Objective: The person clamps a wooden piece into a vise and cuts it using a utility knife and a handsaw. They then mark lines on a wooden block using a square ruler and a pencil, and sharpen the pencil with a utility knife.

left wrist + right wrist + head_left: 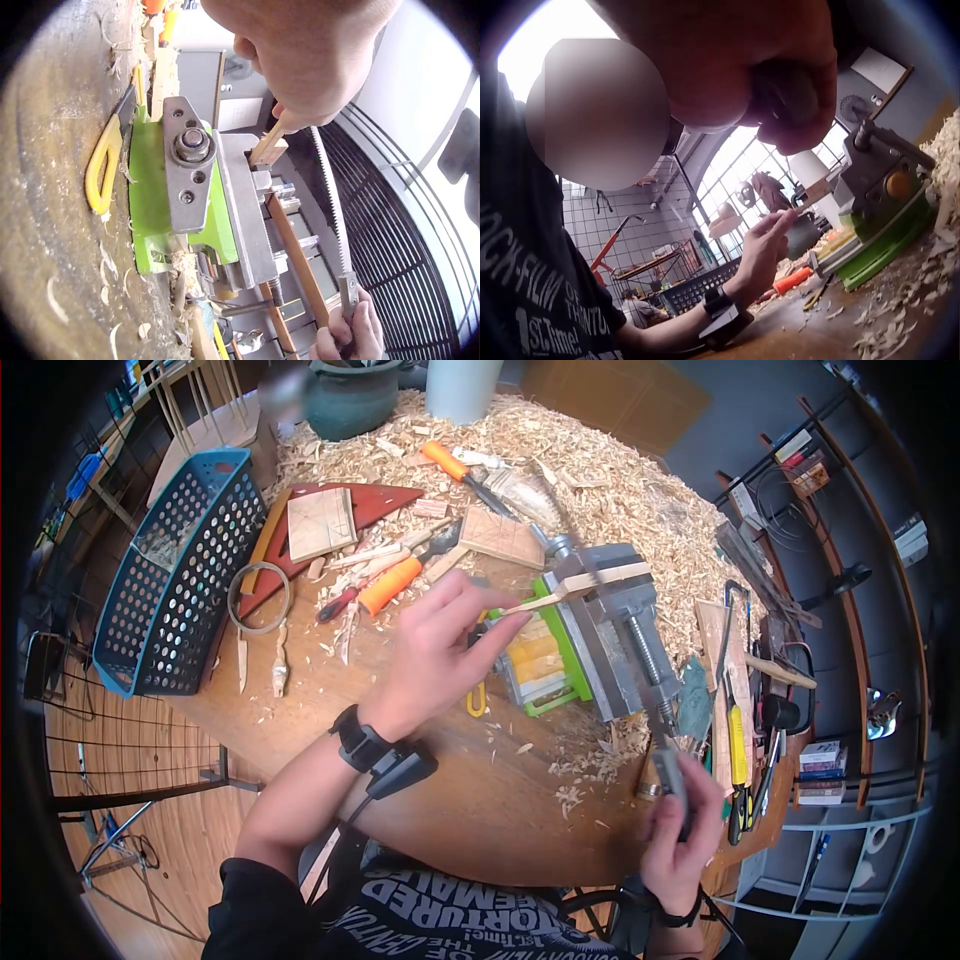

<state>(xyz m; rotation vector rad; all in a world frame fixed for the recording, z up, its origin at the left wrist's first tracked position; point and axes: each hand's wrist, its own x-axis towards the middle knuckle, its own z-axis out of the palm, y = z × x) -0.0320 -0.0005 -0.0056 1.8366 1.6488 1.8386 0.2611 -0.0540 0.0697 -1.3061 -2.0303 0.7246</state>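
A pale wooden piece (pixel 612 575) (pixel 271 152) lies across the top of a grey and green vise (pixel 590 650) (pixel 244 202) (pixel 885 169). Its thin left end is pinched between the thumb and fingers of the left hand (pixel 435 650) (pixel 307 56) (pixel 757 251). The right hand (pixel 685 825) (pixel 358 330) (pixel 757 82), lower right in the head view, grips the handle of a saw. Its toothed blade (pixel 334 202) points away from the person and rises beside the wood in the left wrist view; blur hides whether they touch.
Wood shavings (pixel 630 490) cover the back of the table (pixel 470 810). A blue basket (pixel 195 570) and a red triangle (pixel 375 510) stand or lie at the left. Orange-handled tools (pixel 392 585), wood blocks (pixel 322 525) and a yellow-handled tool (pixel 738 745) lie around the vise.
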